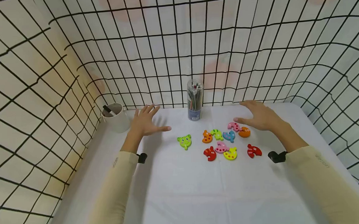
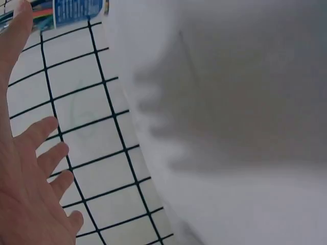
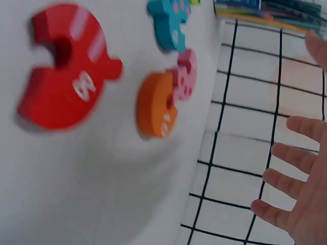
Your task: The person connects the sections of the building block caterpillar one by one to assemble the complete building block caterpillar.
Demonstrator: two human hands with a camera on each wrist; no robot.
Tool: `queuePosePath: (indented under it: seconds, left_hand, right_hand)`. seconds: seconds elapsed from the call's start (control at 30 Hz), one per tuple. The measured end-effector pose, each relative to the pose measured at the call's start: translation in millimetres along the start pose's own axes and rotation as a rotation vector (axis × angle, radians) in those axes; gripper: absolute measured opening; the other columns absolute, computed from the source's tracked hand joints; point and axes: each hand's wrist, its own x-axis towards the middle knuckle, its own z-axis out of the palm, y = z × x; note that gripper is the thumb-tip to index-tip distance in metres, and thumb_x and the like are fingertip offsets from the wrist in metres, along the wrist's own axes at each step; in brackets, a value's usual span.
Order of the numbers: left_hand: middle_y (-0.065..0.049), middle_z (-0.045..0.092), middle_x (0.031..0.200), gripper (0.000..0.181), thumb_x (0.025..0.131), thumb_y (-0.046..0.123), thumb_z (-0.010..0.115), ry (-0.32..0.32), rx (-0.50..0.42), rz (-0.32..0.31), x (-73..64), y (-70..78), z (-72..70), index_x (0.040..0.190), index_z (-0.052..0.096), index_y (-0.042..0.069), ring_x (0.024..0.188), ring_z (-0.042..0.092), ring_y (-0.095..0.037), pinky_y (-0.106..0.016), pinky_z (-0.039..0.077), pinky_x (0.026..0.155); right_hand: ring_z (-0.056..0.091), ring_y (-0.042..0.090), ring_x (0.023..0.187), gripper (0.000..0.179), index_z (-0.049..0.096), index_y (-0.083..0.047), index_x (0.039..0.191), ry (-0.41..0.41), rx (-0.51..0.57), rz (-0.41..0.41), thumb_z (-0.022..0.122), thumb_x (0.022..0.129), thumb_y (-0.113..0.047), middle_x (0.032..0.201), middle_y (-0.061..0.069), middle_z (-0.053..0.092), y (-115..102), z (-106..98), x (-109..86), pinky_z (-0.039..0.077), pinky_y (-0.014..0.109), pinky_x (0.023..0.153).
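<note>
My left hand (image 1: pixel 145 122) hovers over the left part of the table with fingers spread, holding nothing. To its right lies a green animal-face piece (image 1: pixel 185 142) with big eyes. My right hand (image 1: pixel 261 116), also spread and without anything in it, is above the right side, close to a pink spotted piece (image 1: pixel 234 126) and an orange piece (image 1: pixel 244 132). A red crescent-shaped piece (image 3: pixel 71 66) with a white number lies nearer to me. Left of these are a blue piece (image 1: pixel 229 136), a striped green piece (image 1: pixel 217 134) and a yellow spotted piece (image 1: pixel 230 154).
A clear tube of pencils (image 1: pixel 194 101) stands at the back middle. At the back left is a white cup (image 1: pixel 116 118) with a black marker (image 1: pixel 109 110) in it. Black wire grid (image 1: pixel 176 35) walls the white table (image 1: pixel 186 192) at the back and both sides.
</note>
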Motion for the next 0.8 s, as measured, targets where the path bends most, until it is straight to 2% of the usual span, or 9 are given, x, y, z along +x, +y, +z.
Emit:
queuePosePath:
  seconds: [0.23, 0.4, 0.57, 0.73, 0.8]
  left_hand:
    - [-0.005, 0.036, 0.167, 0.099, 0.077, 0.082, 0.064, 0.059, -0.105, 0.08, -13.3, 15.4, 24.4, 0.157, 0.045, 0.026, 0.156, 0.028, -0.033, -0.058, 0.015, 0.129]
    - [-0.006, 0.044, 0.162, 0.084, 0.083, 0.071, 0.068, 0.059, -0.183, 0.15, -22.7, 29.3, 41.1, 0.152, 0.053, 0.025, 0.152, 0.036, -0.033, -0.058, 0.025, 0.125]
    - [-0.008, 0.051, 0.156, 0.066, 0.092, 0.056, 0.067, 0.033, -0.289, 0.205, -29.6, 40.5, 57.0, 0.147, 0.059, 0.021, 0.147, 0.044, -0.034, -0.059, 0.035, 0.12]
    - [-0.011, 0.054, 0.152, 0.052, 0.097, 0.038, 0.069, -0.021, -0.443, 0.237, -35.1, 49.3, 69.3, 0.144, 0.062, 0.017, 0.144, 0.046, -0.035, -0.057, 0.037, 0.119]
    - [-0.011, 0.054, 0.152, 0.048, 0.099, 0.034, 0.068, -0.048, -0.481, 0.246, -36.5, 52.2, 73.5, 0.144, 0.062, 0.018, 0.144, 0.046, -0.034, -0.055, 0.036, 0.12]
  right_hand:
    - [0.031, 0.049, 0.147, 0.079, 0.039, -0.012, 0.157, -0.009, 0.081, -0.014, 0.063, 0.096, -0.055, 0.163, 0.025, 0.034, -20, 26, -18.5, 0.036, 0.076, 0.109]
    - [0.035, 0.047, 0.146, 0.067, 0.047, -0.014, 0.153, -0.016, 0.149, -0.041, 0.066, 0.097, -0.045, 0.16, 0.022, 0.039, -36, 43, -29.9, 0.037, 0.075, 0.108]
    - [0.042, 0.045, 0.143, 0.061, 0.053, -0.014, 0.149, -0.009, 0.236, -0.069, 0.069, 0.095, -0.04, 0.155, 0.019, 0.047, -53, 57, -41.2, 0.039, 0.074, 0.108]
    - [0.046, 0.04, 0.141, 0.055, 0.059, -0.016, 0.143, -0.025, 0.321, -0.11, 0.072, 0.094, -0.037, 0.15, 0.013, 0.054, -68, 73, -48.9, 0.044, 0.07, 0.107]
    - [0.049, 0.038, 0.139, 0.052, 0.061, -0.016, 0.14, -0.026, 0.34, -0.158, 0.073, 0.094, -0.036, 0.147, 0.011, 0.057, -74, 79, -49.6, 0.045, 0.067, 0.109]
